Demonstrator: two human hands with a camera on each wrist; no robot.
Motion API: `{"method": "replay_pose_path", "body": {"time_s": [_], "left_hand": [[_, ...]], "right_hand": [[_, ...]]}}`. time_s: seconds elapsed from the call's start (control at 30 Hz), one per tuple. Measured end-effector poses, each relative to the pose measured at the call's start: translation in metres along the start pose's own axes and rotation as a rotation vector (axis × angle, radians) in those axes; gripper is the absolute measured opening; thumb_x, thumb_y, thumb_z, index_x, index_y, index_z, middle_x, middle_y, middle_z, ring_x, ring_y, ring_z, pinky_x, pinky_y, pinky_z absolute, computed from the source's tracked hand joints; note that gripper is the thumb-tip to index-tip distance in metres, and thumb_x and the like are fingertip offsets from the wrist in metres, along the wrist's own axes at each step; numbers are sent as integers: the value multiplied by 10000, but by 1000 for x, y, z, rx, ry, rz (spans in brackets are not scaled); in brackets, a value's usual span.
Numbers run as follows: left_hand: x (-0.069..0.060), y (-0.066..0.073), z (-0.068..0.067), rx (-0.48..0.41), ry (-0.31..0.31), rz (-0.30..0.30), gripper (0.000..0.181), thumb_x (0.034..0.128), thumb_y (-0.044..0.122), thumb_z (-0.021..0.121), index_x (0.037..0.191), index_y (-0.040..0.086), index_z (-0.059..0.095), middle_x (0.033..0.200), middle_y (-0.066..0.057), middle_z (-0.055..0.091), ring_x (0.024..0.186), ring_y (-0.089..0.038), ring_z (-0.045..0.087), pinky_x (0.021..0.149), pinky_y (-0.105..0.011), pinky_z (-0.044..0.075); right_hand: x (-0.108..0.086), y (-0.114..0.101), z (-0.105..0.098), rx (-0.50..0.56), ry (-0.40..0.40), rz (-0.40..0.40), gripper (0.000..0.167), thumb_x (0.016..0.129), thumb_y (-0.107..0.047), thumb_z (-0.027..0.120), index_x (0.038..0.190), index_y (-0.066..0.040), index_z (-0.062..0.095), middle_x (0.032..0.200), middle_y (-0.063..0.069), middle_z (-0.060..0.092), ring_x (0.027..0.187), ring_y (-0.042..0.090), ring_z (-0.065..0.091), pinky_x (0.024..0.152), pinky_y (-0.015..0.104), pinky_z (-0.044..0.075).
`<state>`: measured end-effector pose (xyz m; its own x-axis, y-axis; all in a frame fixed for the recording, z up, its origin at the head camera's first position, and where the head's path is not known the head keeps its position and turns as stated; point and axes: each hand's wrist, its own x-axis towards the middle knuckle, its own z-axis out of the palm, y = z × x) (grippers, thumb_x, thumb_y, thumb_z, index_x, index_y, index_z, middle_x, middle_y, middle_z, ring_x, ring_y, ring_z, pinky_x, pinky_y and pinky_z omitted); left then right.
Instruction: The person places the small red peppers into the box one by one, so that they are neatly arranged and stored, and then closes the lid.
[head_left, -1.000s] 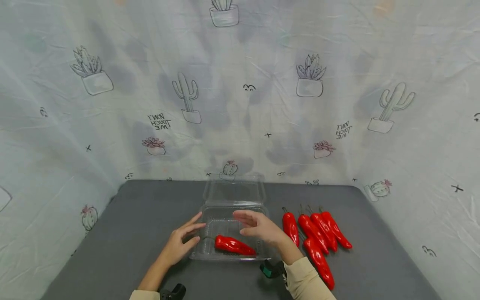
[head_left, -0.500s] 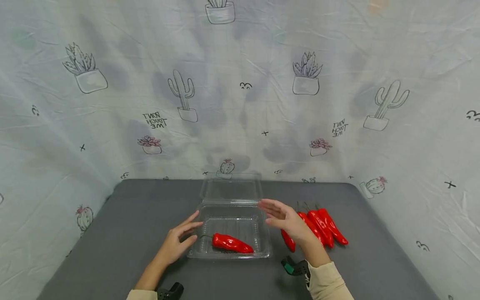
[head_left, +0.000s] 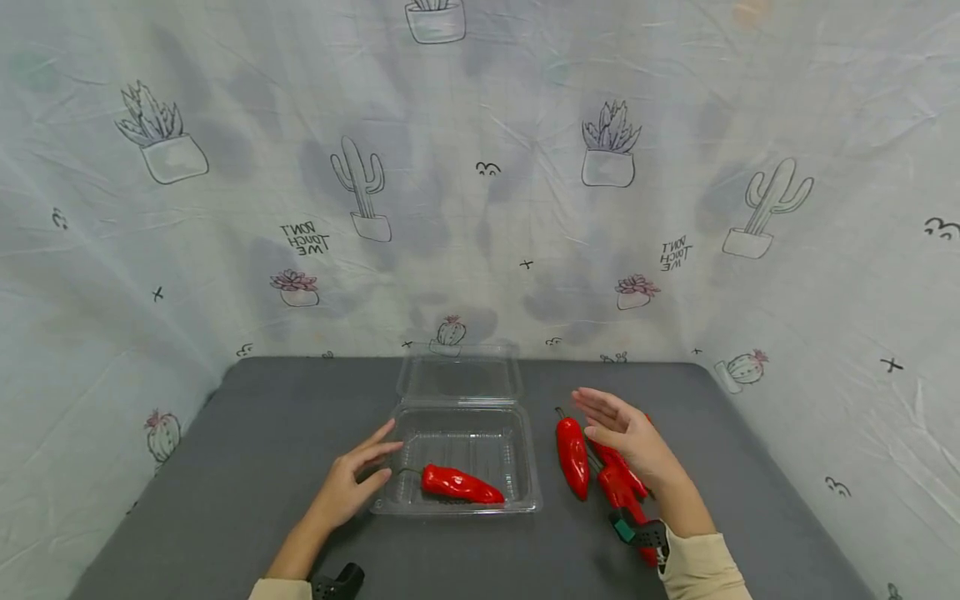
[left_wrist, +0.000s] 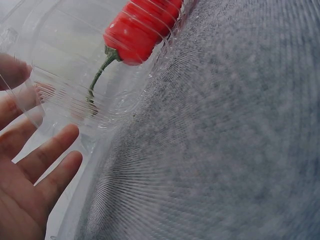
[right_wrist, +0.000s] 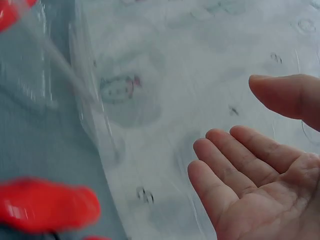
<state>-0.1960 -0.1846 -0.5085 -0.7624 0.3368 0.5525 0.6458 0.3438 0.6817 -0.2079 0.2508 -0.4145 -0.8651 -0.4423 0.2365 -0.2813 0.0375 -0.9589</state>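
An opened clear plastic container (head_left: 528, 467) stands mid-table with its lid (head_left: 457, 375) tipped back. One red pepper (head_left: 461, 485) lies along the front of its base, green stem toward the left. At the container's left wall is my left hand (head_left: 351, 482), fingers spread; the left wrist view shows the fingertips beside the clear wall, and whether they touch it I cannot tell. My right hand (head_left: 630, 437) hovers over the loose red peppers on the right, fingers extended and palm bare in the right wrist view. It partly hides those peppers. One pepper (head_left: 573, 458) lies in plain sight to its left.
A grey table (head_left: 300, 417) carries everything. Behind it and at both sides hangs a pale sheet (head_left: 450, 208) with cactus drawings. Dark wrist devices are strapped to both forearms, the right one (head_left: 636, 531) overlapping a pepper in the head view.
My right hand has moved rightward from above the container to above the loose peppers. The left hand has stayed at the container's left side, and the head view has shifted slightly.
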Motion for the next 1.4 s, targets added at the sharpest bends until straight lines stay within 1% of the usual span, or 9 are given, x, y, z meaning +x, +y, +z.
{"method": "replay_pose_path", "body": {"time_s": [0.1, 0.27, 0.4, 0.57, 0.77, 0.87, 1.1, 1.3, 1.4], "left_hand": [[-1, 0, 0, 2, 3, -1, 366, 856, -43, 634, 1220, -11, 614, 1432, -262, 414, 1290, -171, 475, 890, -333, 541], [-2, -1, 0, -7, 6, -4, 370, 856, -44, 632, 1223, 3, 616, 1434, -261, 411, 1288, -143, 473, 901, -286, 532], [-4, 0, -1, -21, 10, 9, 377, 845, -77, 624, 1219, -26, 609, 1428, -284, 402, 1297, -131, 461, 912, -218, 511], [-6, 0, -1, -16, 10, 26, 376, 836, -89, 629, 1210, -57, 602, 1423, -298, 398, 1290, -168, 474, 914, -202, 504], [-5, 0, -1, -19, 6, -3, 368, 847, -78, 622, 1213, -45, 605, 1426, -291, 398, 1290, -166, 472, 919, -234, 512], [-3, 0, -1, -22, 2, -9, 366, 857, -67, 617, 1221, -31, 605, 1435, -277, 398, 1295, -158, 467, 920, -266, 519], [-1, -1, -2, -24, -3, -11, 355, 861, -59, 616, 1215, -44, 604, 1433, -282, 396, 1304, -143, 457, 922, -279, 521], [-1, -1, -2, -15, -9, -10, 351, 858, -58, 621, 1209, -58, 602, 1427, -290, 399, 1300, -129, 457, 918, -271, 522], [0, 1, -2, -2, -15, -3, 354, 860, -55, 622, 1213, -56, 600, 1434, -277, 399, 1303, -126, 452, 915, -281, 524]], "right_hand": [[-8, 2, -14, -28, 28, -18, 539, 941, 27, 505, 1420, 121, 277, 1353, -127, 505, 1276, 38, 475, 970, 157, 448], [-19, 7, -34, -76, 98, 6, 542, 947, 1, 513, 1419, 121, 275, 1323, -174, 518, 1240, -14, 489, 933, 131, 459], [-28, 14, -48, -74, 131, 33, 544, 955, 5, 499, 1424, 130, 252, 1307, -193, 520, 1203, -68, 493, 916, 118, 461], [-40, 26, -63, -71, 165, 63, 538, 966, -18, 489, 1426, 125, 249, 1285, -220, 527, 1176, -95, 497, 904, 95, 451], [-51, 45, -84, 17, 128, 28, 528, 979, 23, 430, 1430, 149, 186, 1321, -196, 512, 1223, -64, 476, 936, 86, 426], [-55, 52, -92, 25, 123, 19, 528, 980, 35, 417, 1427, 164, 168, 1329, -186, 507, 1242, -52, 465, 943, 83, 418], [-60, 64, -99, -27, 123, 108, 546, 981, 8, 433, 1433, 155, 163, 1367, -176, 469, 1222, -112, 437, 919, 69, 418], [-63, 73, -105, -18, 114, 125, 567, 967, 25, 445, 1422, 179, 143, 1349, -198, 473, 1214, -121, 438, 909, 83, 435], [-65, 77, -107, -48, 118, 161, 590, 958, 8, 476, 1421, 180, 152, 1343, -193, 466, 1187, -152, 436, 893, 88, 448]]}}
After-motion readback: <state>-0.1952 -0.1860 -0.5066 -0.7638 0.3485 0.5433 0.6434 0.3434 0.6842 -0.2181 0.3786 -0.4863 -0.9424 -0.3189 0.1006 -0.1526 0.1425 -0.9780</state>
